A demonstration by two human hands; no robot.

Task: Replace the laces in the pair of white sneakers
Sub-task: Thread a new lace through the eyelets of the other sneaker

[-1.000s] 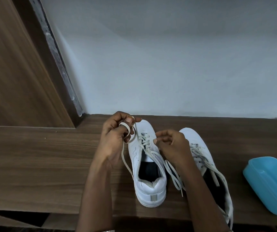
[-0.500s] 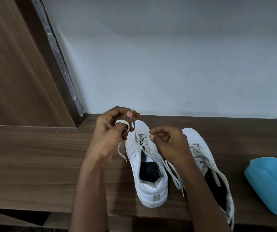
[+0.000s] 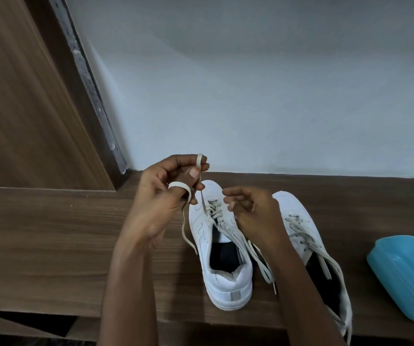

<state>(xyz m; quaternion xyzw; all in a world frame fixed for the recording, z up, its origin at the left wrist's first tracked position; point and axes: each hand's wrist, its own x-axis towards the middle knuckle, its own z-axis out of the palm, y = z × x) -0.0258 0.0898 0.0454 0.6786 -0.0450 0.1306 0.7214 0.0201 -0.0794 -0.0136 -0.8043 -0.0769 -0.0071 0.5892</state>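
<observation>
Lace: strand runs taut from the forward eyelets of the left-side sneaker, up and leftward to the left hand, which pinches it with slack wound round that hand. Right hand: nearer the eyelets, fingers curled; whether it holds lace is unclear. Sneaker lies toe-away on the worktop.

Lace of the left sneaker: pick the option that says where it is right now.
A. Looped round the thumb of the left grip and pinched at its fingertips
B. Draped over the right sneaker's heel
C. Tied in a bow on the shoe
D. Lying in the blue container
A: the lace runs up from the eyelets of the left sneaker into the left grip, banded round the thumb and pinched at the fingertips.
</observation>
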